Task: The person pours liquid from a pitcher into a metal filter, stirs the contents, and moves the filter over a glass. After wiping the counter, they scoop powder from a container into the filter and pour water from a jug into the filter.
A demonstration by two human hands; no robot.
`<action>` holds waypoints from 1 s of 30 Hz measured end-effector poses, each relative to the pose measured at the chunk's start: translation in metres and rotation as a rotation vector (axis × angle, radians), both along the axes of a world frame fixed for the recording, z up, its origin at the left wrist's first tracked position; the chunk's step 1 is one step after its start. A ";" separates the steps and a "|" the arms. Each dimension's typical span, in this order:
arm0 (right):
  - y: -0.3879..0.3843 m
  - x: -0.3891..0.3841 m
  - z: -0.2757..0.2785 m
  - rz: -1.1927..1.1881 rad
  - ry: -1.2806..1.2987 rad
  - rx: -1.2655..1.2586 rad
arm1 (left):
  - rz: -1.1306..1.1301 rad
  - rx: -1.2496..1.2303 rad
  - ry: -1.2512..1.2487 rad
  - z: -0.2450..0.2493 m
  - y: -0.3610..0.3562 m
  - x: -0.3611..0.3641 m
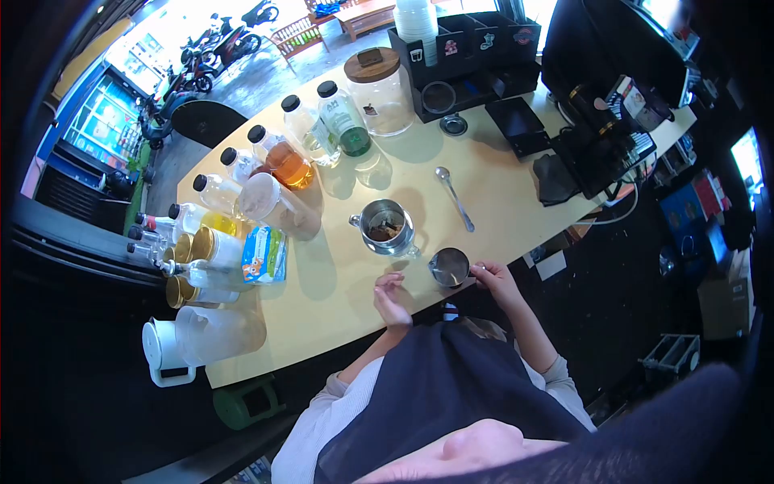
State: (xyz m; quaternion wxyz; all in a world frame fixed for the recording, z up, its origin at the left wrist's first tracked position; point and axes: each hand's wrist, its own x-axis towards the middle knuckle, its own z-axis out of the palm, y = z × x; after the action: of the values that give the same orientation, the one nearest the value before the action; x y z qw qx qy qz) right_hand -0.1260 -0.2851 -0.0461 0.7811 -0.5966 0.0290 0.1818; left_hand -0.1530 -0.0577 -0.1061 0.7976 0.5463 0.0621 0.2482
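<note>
In the head view, my right hand (pixel 494 281) grips the handle of a small metal pitcher (pixel 449 267) at the table's front edge. Its mouth faces up toward me; whether it contains liquid is hard to tell. My left hand (pixel 391 300) is raised near the same edge, fingers loosely bent and apart, with nothing in it. Just beyond that hand stands a shiny metal vessel (pixel 377 211) on what looks like a glass base. Brown, clumpy matter lies inside it. A long-handled spoon (pixel 456 200) rests on the table behind the pitcher.
Bottles with black caps, including an amber one (pixel 290 166), line the table's left and far side. A wet-wipe pack (pixel 264 255) and a plastic jug (pixel 218 335) stand at left. Farther back are a wooden-lidded jar (pixel 385 105), a black organizer (pixel 476 56) and a black tray (pixel 517 127).
</note>
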 end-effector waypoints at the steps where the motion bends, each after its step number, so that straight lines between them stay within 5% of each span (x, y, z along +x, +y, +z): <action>1: -0.006 0.006 -0.001 0.014 -0.003 0.001 | 0.069 -0.007 0.025 0.001 0.005 0.003; 12: -0.025 0.073 0.034 0.129 -0.069 0.036 | 0.383 0.043 -0.026 0.050 0.052 0.055; 30: -0.005 0.136 0.094 0.268 -0.107 0.061 | 0.054 0.242 -0.016 0.111 0.049 0.109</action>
State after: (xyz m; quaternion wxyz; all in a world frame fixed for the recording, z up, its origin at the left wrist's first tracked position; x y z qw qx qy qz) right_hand 0.0096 -0.2906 0.0484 0.7680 -0.5801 -0.0978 0.2532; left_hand -0.0442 -0.0089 0.0047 0.7194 0.6346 0.0400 0.2796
